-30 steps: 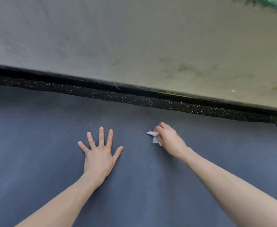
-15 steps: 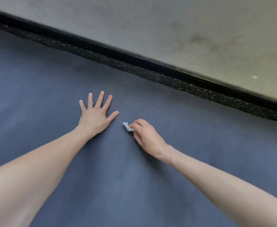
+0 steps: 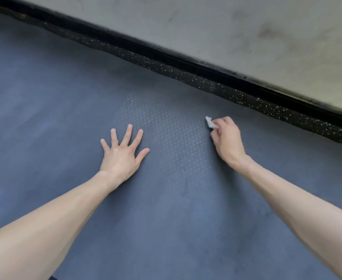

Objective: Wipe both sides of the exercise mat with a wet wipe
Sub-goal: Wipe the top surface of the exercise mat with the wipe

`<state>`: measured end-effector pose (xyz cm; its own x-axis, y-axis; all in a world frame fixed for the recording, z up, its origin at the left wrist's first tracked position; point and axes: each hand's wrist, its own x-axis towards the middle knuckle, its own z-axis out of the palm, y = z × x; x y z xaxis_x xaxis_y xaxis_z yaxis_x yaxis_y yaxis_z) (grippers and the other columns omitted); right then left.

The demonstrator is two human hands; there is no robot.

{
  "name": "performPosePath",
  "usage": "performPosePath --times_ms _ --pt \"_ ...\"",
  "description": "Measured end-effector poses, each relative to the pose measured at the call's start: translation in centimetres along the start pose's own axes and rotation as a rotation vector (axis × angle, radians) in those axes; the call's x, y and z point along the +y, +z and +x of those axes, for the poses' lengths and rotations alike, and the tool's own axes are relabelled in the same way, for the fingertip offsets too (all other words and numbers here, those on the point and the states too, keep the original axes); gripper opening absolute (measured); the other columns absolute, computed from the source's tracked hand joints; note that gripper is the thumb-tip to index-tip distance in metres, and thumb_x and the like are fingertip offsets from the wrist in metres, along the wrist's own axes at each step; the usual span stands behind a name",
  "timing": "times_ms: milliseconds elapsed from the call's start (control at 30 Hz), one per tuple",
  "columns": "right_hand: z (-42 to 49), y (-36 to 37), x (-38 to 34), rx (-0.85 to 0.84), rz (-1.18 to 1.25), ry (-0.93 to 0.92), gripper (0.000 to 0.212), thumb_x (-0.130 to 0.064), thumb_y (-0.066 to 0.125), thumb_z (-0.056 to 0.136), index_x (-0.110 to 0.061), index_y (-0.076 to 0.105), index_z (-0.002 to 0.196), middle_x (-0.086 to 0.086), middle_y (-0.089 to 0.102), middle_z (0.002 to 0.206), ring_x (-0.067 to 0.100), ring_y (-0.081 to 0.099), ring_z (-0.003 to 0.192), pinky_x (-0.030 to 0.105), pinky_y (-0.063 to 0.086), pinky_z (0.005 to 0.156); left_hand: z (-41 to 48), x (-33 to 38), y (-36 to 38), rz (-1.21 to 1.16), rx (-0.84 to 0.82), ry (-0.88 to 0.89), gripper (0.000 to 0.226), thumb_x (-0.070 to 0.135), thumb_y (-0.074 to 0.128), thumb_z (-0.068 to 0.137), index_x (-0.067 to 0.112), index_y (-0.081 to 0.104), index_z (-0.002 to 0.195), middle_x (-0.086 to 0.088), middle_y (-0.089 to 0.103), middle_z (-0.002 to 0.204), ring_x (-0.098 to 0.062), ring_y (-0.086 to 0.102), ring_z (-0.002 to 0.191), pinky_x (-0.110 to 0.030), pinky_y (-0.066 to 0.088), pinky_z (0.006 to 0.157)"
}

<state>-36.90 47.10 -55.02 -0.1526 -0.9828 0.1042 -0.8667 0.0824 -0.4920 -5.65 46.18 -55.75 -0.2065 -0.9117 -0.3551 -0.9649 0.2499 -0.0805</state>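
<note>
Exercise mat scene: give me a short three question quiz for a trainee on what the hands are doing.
1. True or false: the left hand lies flat, fingers spread, on the exercise mat.
2. Which holds the wet wipe? A left hand, B right hand, C neither.
3. Fill the gap: past the mat's far edge runs a black floor strip with white ___.
Key: 1 true; 2 B; 3 speckles.

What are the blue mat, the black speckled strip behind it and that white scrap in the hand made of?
The mat looks like matte foam or rubber; a fine dotted emboss catches light. The speckled strip looks like rubber flooring: black with pale flecks. The white scrap, pinched in the right hand, seems a thin crumpled cloth or paper wipe.
</note>
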Motion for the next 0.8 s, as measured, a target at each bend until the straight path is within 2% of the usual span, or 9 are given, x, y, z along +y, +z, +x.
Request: performPosePath --times_ms 100,200,300,367,433,500,533,633,800 --pt "-5.6 2.5 -6.1 -0.233 0.115 -0.286 0.015 0.001 0.057 0.085 -0.004 0.065 0.097 0.012 0.057 0.093 0.033 0.056 0.086 0.039 0.046 0.075 0.1 -0.2 -0.8 -0.028 -0.056 -0.002 0.074 0.071 0.007 0.094 0.037 -0.003 0.159 0.004 -0.009 0.169 -0.046 -0.001 0.151 -0.066 0.019 0.114" --pt "-9.5 3.6 -8.9 -0.460 0.143 -0.511 0.017 -0.001 0.054 0.088 -0.004 0.062 0.103 0.013 0.055 0.101 0.031 0.052 0.091 0.042 0.046 0.079 -0.1 -0.2 -0.9 -0.033 -0.046 -0.004 0.082 0.072 -0.003 0.086 0.036 -0.001 0.160 0.003 -0.006 0.169 -0.046 0.001 0.151 -0.067 0.020 0.113" --pt "-6.8 3.2 -6.2 -0.367 0.075 -0.524 0.010 -0.004 0.057 0.088 -0.004 0.062 0.097 0.012 0.054 0.099 0.030 0.053 0.091 0.038 0.045 0.079 -0.2 -0.1 0.2 -0.018 0.029 -0.003 0.078 0.069 -0.001 0.091 0.035 0.001 0.160 0.002 -0.002 0.169 -0.047 0.002 0.150 -0.069 0.018 0.112" --pt "-3.4 1.3 -2.5 -0.211 -0.010 -0.347 0.006 -0.006 0.063 0.087 -0.004 0.063 0.092 0.011 0.055 0.095 0.032 0.055 0.088 0.035 0.041 0.076 -0.1 -0.1 0.6 -0.039 0.045 -0.002 0.074 0.068 0.004 0.095 0.034 0.001 0.160 0.001 -0.001 0.169 -0.047 0.002 0.151 -0.070 0.016 0.113" --pt "-0.3 -1.3 1.4 -0.068 -0.098 -0.107 0.011 -0.006 0.061 0.088 -0.003 0.065 0.097 0.012 0.056 0.097 0.034 0.056 0.090 0.033 0.039 0.076 -0.2 -0.2 0.5 -0.048 0.049 0.003 0.073 0.069 0.006 0.096 0.035 0.000 0.160 0.002 -0.003 0.169 -0.047 0.001 0.151 -0.069 0.016 0.114" --pt "0.6 -3.0 3.6 -0.006 -0.124 0.072 0.017 -0.005 0.053 0.090 -0.002 0.064 0.103 0.015 0.056 0.101 0.035 0.056 0.089 0.030 0.038 0.076 -0.1 -0.5 0.1 -0.072 0.034 0.021 0.073 0.070 0.008 0.096 0.036 -0.002 0.160 0.003 -0.006 0.169 -0.046 -0.001 0.151 -0.069 0.015 0.115" --pt "0.3 -3.2 3.5 -0.002 -0.133 0.101 0.018 -0.004 0.050 0.091 -0.002 0.064 0.103 0.015 0.056 0.101 0.036 0.056 0.089 0.030 0.038 0.076 -0.1 -0.6 0.0 -0.078 0.026 0.032 0.073 0.070 0.008 0.096 0.037 -0.002 0.159 0.003 -0.007 0.169 -0.046 -0.002 0.151 -0.069 0.015 0.116" --pt "-2.5 -0.8 -0.9 -0.020 -0.093 0.014 0.014 0.000 0.055 0.084 -0.002 0.065 0.094 0.016 0.057 0.091 0.036 0.056 0.083 0.034 0.038 0.072 -0.2 -0.5 0.0 -0.080 0.015 0.025 0.073 0.070 0.007 0.095 0.037 -0.002 0.160 0.004 -0.006 0.169 -0.046 -0.002 0.151 -0.069 0.014 0.116" --pt "-11.3 5.1 -10.3 -0.266 0.061 -0.415 0.017 -0.002 0.055 0.085 -0.005 0.064 0.100 0.011 0.057 0.095 0.030 0.055 0.086 0.035 0.044 0.077 0.0 -0.5 0.9 -0.084 0.070 0.012 0.071 0.070 0.007 0.096 0.038 -0.003 0.159 0.004 -0.008 0.169 -0.043 -0.003 0.152 -0.067 0.010 0.116"
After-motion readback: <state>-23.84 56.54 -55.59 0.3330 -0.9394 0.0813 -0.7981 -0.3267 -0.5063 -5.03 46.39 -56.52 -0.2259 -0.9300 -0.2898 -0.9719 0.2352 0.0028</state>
